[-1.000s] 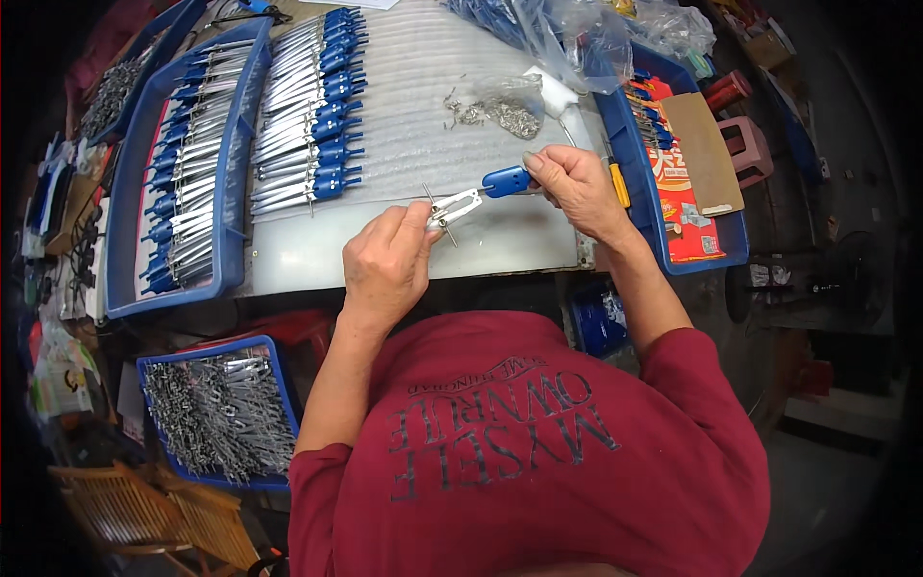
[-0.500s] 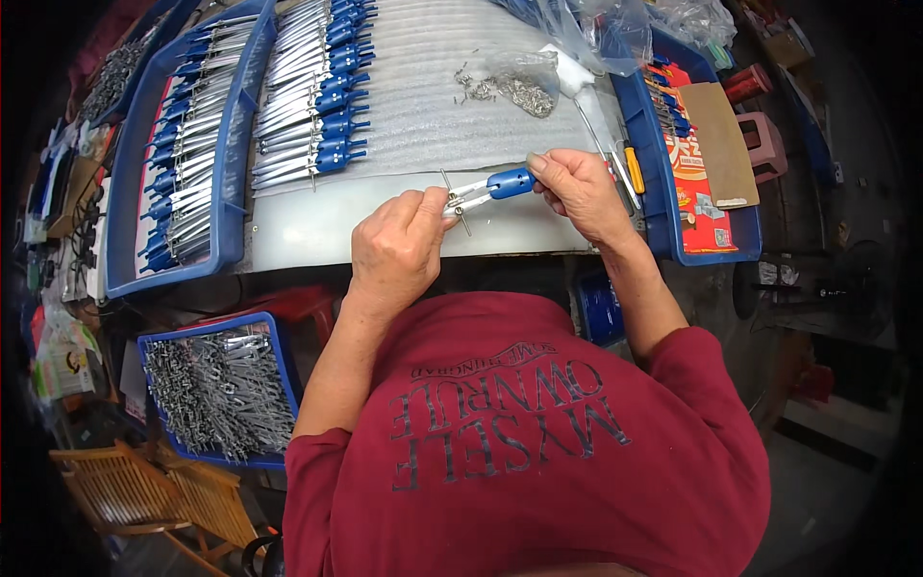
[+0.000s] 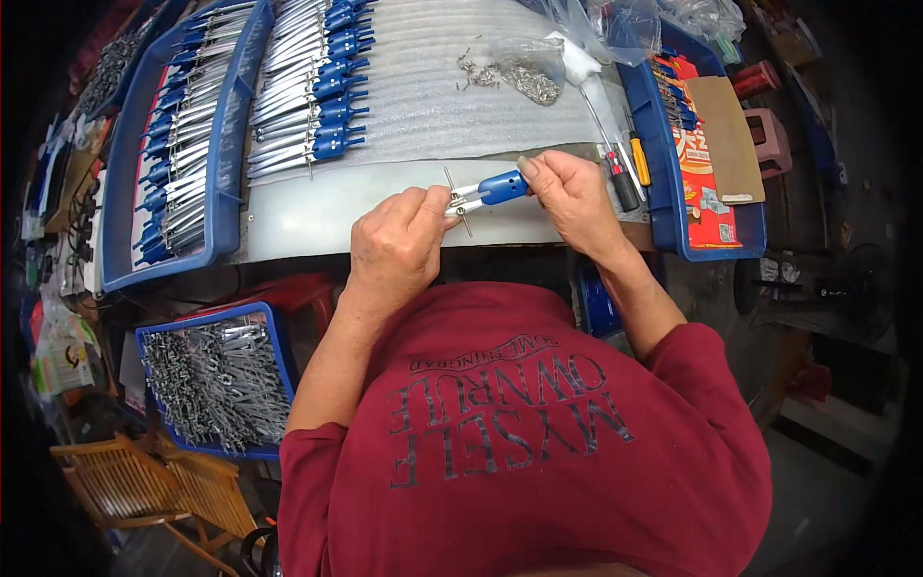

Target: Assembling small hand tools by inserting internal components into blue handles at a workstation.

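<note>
- Your right hand (image 3: 569, 195) is closing its fingers around the blue handle of a small metal tool (image 3: 478, 195), while your left hand (image 3: 394, 245) is pinching its metal end, where a thin pin is crossing.
- You are holding it above the grey table (image 3: 298, 216), near a blue tray (image 3: 223, 183).
- Its long axis is lying almost left-right, handle toward your right.

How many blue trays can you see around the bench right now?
3: a long blue tray of blue-handled tools at the bench's left, another at its right with screwdrivers, and one of metal parts below left. More may be hidden.
</note>
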`<state>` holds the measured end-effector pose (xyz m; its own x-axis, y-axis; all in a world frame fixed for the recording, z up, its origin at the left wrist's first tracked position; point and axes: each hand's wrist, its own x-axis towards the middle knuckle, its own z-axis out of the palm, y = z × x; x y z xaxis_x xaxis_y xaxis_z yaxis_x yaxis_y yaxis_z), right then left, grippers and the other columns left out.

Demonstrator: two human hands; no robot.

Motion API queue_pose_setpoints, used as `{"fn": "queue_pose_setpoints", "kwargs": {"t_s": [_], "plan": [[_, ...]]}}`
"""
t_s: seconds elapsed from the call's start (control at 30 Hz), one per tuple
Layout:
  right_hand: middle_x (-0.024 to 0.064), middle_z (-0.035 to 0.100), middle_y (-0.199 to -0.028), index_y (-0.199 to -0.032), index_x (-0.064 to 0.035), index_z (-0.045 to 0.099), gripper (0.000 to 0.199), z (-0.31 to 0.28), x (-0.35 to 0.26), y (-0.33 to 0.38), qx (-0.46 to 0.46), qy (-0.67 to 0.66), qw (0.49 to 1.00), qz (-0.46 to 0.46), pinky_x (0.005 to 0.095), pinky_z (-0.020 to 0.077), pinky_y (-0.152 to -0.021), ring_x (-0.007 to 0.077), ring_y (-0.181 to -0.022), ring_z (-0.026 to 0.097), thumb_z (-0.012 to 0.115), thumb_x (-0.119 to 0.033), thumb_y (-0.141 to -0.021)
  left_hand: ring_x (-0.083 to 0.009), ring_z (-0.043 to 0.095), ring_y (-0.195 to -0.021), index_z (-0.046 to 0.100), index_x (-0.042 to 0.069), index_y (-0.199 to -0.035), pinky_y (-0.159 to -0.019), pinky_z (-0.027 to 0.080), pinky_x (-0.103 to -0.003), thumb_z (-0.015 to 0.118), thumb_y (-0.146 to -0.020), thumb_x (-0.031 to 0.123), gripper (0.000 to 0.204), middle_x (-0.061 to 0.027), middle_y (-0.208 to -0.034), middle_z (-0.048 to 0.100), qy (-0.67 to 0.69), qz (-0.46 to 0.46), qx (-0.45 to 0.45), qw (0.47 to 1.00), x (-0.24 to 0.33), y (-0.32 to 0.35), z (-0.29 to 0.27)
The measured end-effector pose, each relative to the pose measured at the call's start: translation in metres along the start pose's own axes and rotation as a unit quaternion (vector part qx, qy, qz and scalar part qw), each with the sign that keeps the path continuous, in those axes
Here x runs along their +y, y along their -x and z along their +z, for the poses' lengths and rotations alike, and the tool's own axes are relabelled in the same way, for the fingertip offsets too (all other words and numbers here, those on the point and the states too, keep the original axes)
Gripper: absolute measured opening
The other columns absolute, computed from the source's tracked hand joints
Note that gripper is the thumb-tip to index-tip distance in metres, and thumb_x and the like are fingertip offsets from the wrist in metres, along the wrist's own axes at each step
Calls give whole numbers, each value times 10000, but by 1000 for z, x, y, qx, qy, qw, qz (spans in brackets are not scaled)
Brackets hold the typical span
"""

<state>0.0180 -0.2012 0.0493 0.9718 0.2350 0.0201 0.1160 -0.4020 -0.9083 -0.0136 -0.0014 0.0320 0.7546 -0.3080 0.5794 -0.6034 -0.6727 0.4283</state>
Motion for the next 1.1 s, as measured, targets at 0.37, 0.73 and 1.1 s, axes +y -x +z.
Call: {"fn": "queue_pose_setpoints", "kwargs": {"t_s": [0.37,0.73,1.1], "plan": [[-49,418,-541,-650,-38,520,295,-1,2,5,-31,-38,996,73,191,284,-436,25,-495,353,501,-240,-864,-225,511,-543,533,22,-863,-465,411,-324,623,-678,73,213,-78,-645,479,39,-24,-19,999,1,4,2],[-46,419,-539,-650,-39,519,302,3,-2,11,-23,-52,995,81,194,273,-421,22,-475,338,500,-250,-864,-230,520,-544,539,36,-882,-467,412,-320,629,-674,67,229,-75,-670,502,72,-52,-33,996,2,11,1],[-45,438,-579,-667,-29,526,289,6,3,16,-7,-55,997,48,209,323,-484,41,-558,378,482,-235,-865,-269,494,-533,536,39,-876,-464,389,-346,608,-688,49,201,-100,-653,485,92,-45,-55,993,4,5,-3]]}}
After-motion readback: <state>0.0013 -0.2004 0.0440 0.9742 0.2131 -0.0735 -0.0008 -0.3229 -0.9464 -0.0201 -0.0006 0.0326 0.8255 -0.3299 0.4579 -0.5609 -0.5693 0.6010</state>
